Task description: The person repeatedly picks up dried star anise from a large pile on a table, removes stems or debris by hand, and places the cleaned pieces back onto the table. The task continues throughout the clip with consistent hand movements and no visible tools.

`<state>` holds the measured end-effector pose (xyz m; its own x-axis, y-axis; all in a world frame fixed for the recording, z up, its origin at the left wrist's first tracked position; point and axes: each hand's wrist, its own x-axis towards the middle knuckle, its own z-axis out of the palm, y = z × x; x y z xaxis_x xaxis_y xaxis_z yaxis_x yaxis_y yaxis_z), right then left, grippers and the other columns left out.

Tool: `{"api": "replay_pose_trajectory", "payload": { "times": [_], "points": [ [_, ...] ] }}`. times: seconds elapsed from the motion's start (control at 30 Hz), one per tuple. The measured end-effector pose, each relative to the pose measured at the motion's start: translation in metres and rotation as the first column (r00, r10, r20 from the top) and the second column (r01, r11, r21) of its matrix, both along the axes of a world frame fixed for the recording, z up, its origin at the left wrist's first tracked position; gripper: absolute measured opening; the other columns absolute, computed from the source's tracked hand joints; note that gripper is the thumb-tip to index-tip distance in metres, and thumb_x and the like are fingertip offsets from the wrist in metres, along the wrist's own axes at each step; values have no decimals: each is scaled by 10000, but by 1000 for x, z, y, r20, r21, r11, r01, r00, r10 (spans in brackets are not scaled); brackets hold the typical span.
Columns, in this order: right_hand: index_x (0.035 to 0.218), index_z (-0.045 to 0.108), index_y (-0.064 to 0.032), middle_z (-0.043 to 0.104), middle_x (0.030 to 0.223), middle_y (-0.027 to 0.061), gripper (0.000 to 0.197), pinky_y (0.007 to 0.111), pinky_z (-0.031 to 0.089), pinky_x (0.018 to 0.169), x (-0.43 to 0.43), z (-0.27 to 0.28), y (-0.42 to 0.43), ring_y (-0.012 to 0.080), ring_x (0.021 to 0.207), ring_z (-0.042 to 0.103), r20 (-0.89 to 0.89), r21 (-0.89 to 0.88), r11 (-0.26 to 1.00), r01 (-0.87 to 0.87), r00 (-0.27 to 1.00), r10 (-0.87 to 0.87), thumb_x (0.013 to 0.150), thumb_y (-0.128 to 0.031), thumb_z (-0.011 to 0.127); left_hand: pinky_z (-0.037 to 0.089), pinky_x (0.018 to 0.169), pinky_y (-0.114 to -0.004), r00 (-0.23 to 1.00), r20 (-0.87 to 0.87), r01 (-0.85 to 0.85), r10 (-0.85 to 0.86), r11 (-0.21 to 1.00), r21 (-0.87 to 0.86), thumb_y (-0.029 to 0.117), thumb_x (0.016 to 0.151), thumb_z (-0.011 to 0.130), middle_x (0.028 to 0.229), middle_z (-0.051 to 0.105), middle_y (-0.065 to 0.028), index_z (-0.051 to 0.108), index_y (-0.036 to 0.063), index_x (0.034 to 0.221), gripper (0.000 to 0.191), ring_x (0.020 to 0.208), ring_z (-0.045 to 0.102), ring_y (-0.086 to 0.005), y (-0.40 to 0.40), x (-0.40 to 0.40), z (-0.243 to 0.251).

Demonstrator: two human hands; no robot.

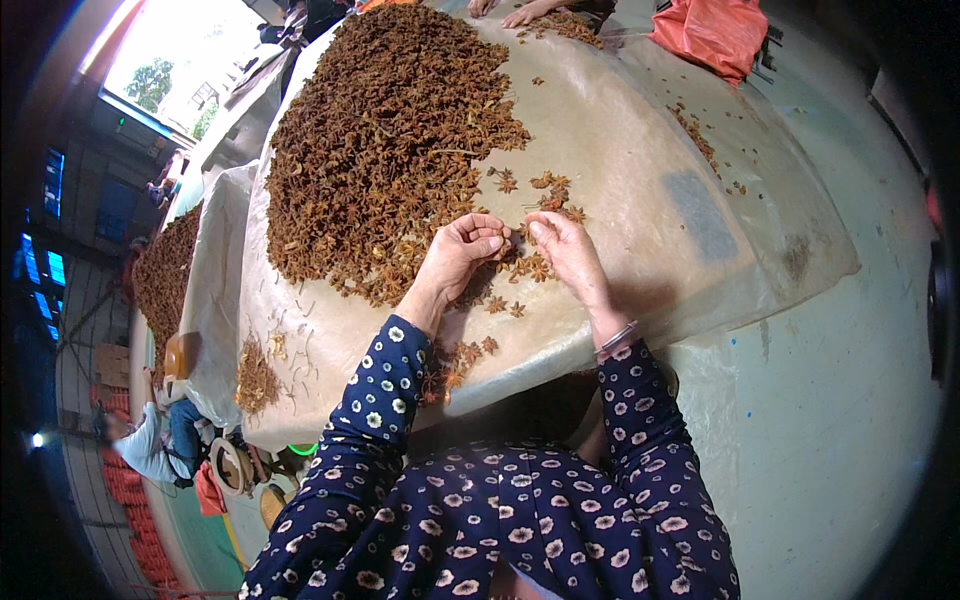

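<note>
Both hands are over a plastic-covered work surface (600, 150), beside a large heap of dried star anise (382, 150). My left hand (465, 255) is at the heap's near right edge, thumb and fingers pinched around a small brown piece, apparently star anise, mostly hidden by the fingertips. A short gap to the right, my right hand (566, 251) has its thumb and forefinger brought together; whether anything is between them is too small to tell. Loose star anise pods (536, 266) lie beneath and between the hands. More pods (454, 367) lie near my left sleeve.
Picked stems and debris (255, 375) form a small pile at left. Across the surface are another person's hands (525, 13). A red-orange sack (709, 37) stands at far right. A second star anise heap (169, 277) and a seated person (150, 442) are at left.
</note>
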<state>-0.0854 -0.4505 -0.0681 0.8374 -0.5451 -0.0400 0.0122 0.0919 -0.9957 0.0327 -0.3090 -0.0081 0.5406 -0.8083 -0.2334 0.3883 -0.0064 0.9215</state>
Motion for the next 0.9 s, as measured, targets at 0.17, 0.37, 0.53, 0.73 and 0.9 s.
{"api": "replay_pose_trajectory", "payload": {
  "times": [0.17, 0.37, 0.53, 0.73, 0.9],
  "points": [
    [944, 622, -31, 502, 675, -64, 173, 197, 364, 510, -3, 7, 12, 31, 594, 426, -13, -135, 979, -152, 988, 152, 925, -199, 585, 508, 694, -222, 973, 214, -84, 80, 996, 8, -32, 818, 655, 845, 643, -42, 596, 0, 982, 176, 754, 604, -107, -8, -10, -1],
    [817, 605, -48, 512, 631, -39, 206, 221, 399, 533, -10, 18, 16, 59, 591, 476, -39, -234, 953, -192, 981, 188, 920, -222, 568, 474, 657, -227, 750, 634, -21, -190, 951, 310, 68, 810, 696, 757, 610, 3, 623, -1, 918, 147, 695, 561, -70, -10, 4, -33],
    [815, 567, -100, 365, 574, -100, 214, 173, 215, 398, -19, 28, -6, -1, 456, 274, 99, 317, 947, -47, 995, 16, 960, -253, 529, 497, 741, -392, 129, 924, -336, -359, 861, 381, 455, 764, 715, 851, 633, -155, 712, 49, 893, 426, 793, 618, -303, -44, -8, -19],
    [848, 570, -96, 318, 566, -107, 189, 169, 171, 375, -14, 20, -7, -10, 439, 239, 108, 355, 934, -43, 994, 5, 956, -248, 541, 419, 866, -479, 41, 891, -393, -452, 813, 430, 394, 799, 663, 952, 630, -145, 663, 56, 935, 364, 967, 580, -323, -64, -6, -44],
    [898, 605, -23, 570, 672, 25, 228, 258, 434, 511, 0, -8, -4, 102, 571, 533, 85, -138, 967, 215, 975, -205, 915, -250, 592, 442, 805, -436, 27, 959, -284, -283, 917, 279, 228, 715, 725, 919, 606, -131, 591, 41, 908, 300, 907, 577, -302, -40, -5, -39]
  ]
}}
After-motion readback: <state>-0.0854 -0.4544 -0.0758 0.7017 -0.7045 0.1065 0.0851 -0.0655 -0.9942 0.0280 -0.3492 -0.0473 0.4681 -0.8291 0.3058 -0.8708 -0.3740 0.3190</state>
